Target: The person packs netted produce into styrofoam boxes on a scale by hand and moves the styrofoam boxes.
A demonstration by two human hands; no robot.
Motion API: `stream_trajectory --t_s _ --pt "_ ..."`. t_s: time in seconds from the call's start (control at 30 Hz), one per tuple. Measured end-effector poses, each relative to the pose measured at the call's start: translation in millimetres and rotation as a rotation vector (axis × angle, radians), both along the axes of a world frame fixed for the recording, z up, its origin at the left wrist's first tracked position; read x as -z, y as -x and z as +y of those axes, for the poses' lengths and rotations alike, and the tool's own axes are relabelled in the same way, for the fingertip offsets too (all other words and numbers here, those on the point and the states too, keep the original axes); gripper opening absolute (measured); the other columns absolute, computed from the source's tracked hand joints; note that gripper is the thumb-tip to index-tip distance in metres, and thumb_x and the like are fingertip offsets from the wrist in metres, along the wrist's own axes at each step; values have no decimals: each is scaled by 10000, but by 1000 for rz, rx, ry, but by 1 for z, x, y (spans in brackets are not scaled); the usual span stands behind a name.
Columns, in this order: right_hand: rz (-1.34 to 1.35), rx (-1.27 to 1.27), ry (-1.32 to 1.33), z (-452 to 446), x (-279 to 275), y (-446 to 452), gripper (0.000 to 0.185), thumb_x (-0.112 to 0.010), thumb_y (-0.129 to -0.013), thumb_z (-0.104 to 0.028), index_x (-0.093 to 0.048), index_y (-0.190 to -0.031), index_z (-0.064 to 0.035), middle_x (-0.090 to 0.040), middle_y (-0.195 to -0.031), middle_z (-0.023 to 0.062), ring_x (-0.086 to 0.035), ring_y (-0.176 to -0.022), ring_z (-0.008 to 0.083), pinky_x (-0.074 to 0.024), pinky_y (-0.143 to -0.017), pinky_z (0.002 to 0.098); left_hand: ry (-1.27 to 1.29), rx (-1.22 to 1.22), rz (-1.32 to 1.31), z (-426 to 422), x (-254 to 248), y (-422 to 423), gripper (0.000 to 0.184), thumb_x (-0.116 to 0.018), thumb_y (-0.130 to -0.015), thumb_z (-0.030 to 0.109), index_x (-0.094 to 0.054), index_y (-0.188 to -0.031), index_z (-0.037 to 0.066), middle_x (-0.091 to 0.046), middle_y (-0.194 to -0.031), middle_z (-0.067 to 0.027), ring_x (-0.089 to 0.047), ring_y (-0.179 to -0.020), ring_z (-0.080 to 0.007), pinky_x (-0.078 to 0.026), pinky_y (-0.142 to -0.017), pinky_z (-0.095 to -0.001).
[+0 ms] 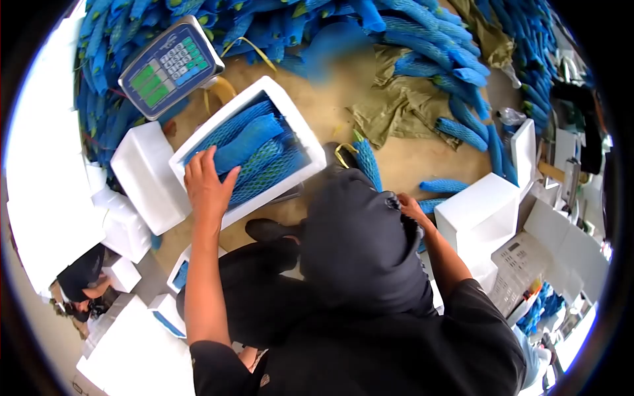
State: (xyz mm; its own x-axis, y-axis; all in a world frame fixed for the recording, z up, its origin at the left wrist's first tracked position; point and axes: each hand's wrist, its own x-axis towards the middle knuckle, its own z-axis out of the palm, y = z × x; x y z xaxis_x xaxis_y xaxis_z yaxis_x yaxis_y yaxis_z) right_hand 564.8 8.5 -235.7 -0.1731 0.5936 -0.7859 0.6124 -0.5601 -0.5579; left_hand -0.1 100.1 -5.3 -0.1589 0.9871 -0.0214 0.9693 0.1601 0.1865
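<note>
My left hand rests at the near-left rim of a white foam box, fingers spread over its inside edge and thumb apart. Inside the box lie several long green items in blue netting, plus one in smoother blue wrapping. The fingertips are close to these; whether they press on them I cannot tell. My right hand is beside dark cloth, near loose blue-netted pieces on the floor. Its fingers are partly hidden, and no held thing can be made out.
A scale's keypad display stands behind the box. Blue-netted pieces are heaped at the back. Olive cloth lies on the floor. White foam boxes stand left and right. Another person is at far left.
</note>
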Motion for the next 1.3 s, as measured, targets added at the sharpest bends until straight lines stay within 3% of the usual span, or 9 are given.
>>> stream_trajectory --t_s 0.13,0.33,0.43,0.5,0.57,0.67,1.0,1.1,1.3 --pt "-33 -26 4 36 -74 49 425 -658 -1037 -307 -670 -1328 2 -775 -1110 158 -744 -970 232 -580 -894 371 9 77 -6 6 -10 8 634 -938 -769 318 -655 -1287 88 -605 -1284 -130 -563 -1210 -364 -454 -1075 -488" --pt "168 -10 -102 41 -44 51 381 -650 -1049 -292 -678 -1325 -32 -767 -1081 153 -726 -947 229 -571 -873 375 -65 86 -110 -18 -13 7 585 -929 -733 278 -634 -1203 92 -677 -1128 -140 -640 -1097 -394 -521 -975 -488" --pt "84 -36 -122 34 -53 53 381 -663 -1043 -301 -686 -1312 -33 -760 -1051 151 -719 -968 236 -567 -886 375 -78 -70 -317 -54 -39 -17 624 -899 -776 362 -641 -1265 72 -722 -1177 -182 -714 -1071 -404 -589 -922 -483" --pt "216 10 -152 -16 72 11 395 -673 -1025 -281 -690 -1323 -22 -770 -1097 173 -729 -1029 283 -562 -929 401 35 -221 -466 -79 -57 -37 698 -851 -822 439 -629 -1348 37 -746 -1135 -240 -745 -1016 -423 -596 -878 -490" --pt "-8 -176 -68 6 1 28 443 -703 -976 -243 -692 -1351 -7 -775 -1210 208 -727 -1134 332 -545 -980 459 76 -269 -554 -104 -59 -49 694 -857 -824 438 -637 -1348 39 -747 -1136 -227 -745 -1020 -415 -594 -872 -481" --pt "-74 -193 -2 6 -14 31 426 -695 -981 -263 -698 -1328 -16 -774 -1190 208 -729 -1116 339 -547 -968 465 248 -345 -667 -138 -46 -58 643 -864 -829 417 -648 -1311 51 -745 -1152 -205 -740 -1043 -409 -588 -891 -470" --pt "-146 -211 46 -15 -8 42 384 -669 -998 -330 -719 -1253 -47 -770 -1123 208 -735 -1059 363 -555 -928 484 523 -226 -780 -156 -20 -63 639 -898 -828 392 -624 -1297 55 -737 -1180 -198 -732 -1109 -387 -569 -962 -448" --pt "-174 -256 30 -26 7 51 377 -661 -1003 -350 -726 -1230 -56 -769 -1103 208 -737 -1042 370 -557 -916 490 601 -200 -734 -161 -7 -65 597 -858 -844 408 -622 -1295 94 -729 -1162 -202 -710 -1090 -438 -563 -925 -481" --pt "-138 -228 61 -6 6 63 381 -626 -997 -412 -740 -1182 -99 -772 -1095 193 -734 -1052 389 -557 -916 507 690 -72 -716 -148 24 -71 584 -851 -851 377 -622 -1308 94 -731 -1158 -198 -712 -1086 -438 -568 -921 -479"
